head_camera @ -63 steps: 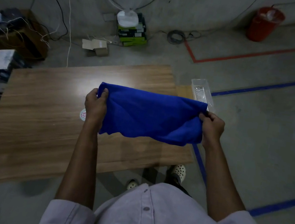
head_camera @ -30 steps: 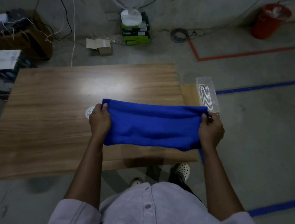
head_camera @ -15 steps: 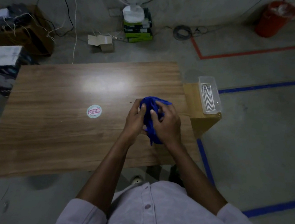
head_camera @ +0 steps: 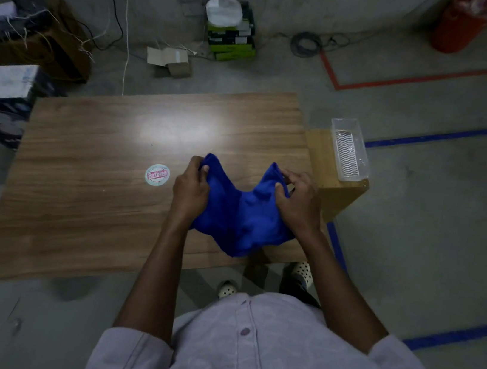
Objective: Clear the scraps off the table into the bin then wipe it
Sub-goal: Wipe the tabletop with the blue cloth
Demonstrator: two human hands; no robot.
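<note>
A blue cloth hangs bunched between my two hands over the near right part of the wooden table. My left hand grips its left top corner, and my right hand grips the right top corner. The cloth sags in the middle, and its lower end droops near the table's front edge. A round white and red sticker lies on the table just left of my left hand. A red bin stands on the floor at the far right.
A clear plastic tray sits on a low wooden stand against the table's right side. Boxes, cables and a white fan base crowd the floor behind the table. Blue and red tape lines mark the floor at right.
The cloth was held stretched wide, then balled up between both hands at the table's right side; now my hands have drawn apart again and the cloth sags between them.
</note>
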